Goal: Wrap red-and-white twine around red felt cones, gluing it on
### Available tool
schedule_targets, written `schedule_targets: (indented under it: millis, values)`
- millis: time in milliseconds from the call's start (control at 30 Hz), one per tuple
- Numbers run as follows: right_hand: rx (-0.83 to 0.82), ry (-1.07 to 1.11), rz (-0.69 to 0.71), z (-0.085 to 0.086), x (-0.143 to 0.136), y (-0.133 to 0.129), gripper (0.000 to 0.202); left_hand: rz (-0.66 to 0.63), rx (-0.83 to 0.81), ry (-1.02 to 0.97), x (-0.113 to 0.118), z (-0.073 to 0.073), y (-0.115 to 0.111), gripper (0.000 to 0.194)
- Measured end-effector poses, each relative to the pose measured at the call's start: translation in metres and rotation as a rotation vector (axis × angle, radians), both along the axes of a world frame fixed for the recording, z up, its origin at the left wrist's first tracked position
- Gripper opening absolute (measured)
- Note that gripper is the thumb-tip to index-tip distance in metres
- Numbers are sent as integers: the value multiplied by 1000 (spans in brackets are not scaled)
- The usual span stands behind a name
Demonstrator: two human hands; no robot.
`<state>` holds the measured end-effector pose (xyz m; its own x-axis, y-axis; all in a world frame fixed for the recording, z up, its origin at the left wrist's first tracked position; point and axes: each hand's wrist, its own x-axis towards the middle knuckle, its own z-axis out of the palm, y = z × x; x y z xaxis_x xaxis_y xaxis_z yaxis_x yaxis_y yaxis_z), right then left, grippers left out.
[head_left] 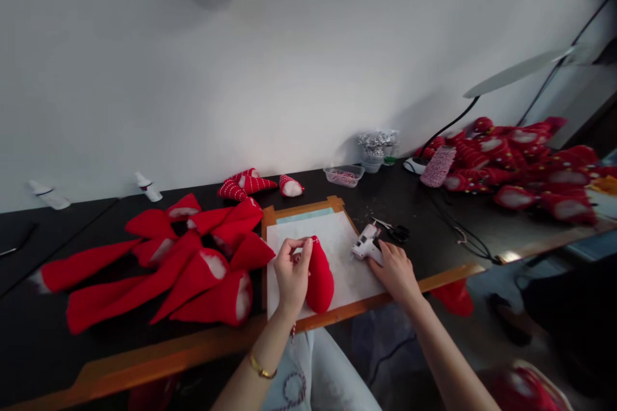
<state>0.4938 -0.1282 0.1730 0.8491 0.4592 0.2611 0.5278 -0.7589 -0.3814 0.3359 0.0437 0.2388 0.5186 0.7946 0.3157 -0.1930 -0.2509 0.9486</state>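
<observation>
A red stuffed fabric cone (320, 279) lies on the white paper (344, 231), its narrow tip pointing away from me. My left hand (293, 270) pinches red-and-white twine at that tip. The twine's tail (295, 386) hangs below the hand and curls over my lap. At the paper's right side, my right hand (396, 270) is closed around the handle of a white glue gun (366, 241), whose nozzle points away. Black-handled scissors (399, 232) lie just beyond the gun.
Several plain red stuffed pieces (193, 276) pile up on the left. White bottles (148, 187) stand by the wall. A plastic tub (344, 174), a twine spool (438, 167), a lamp (520, 70) and decorated red pieces (520, 160) are to the right.
</observation>
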Motion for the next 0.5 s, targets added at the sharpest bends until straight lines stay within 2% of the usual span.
schedule_targets:
  millis: [100,200,300,367,433,500]
  values:
    - [19,-23,41,-2,3,2,47,-6,-7,1,-1,2,-1,33]
    - [231,51,131,4,-5,3,45,-10,-21,4,-3,2,0,34]
    - [584,273,297,13,-34,-1,32,-2,-49,16,-3,-2,4,34]
    - [826,393,327,18,-61,-4,29,3,-67,24,-2,-3,5,34]
    - [933,489,374,21,-87,-5,29,1,-78,30,-2,-4,6,34]
    - [946,523,408,23,-106,-3,27,-15,-92,29,-1,-2,4,34]
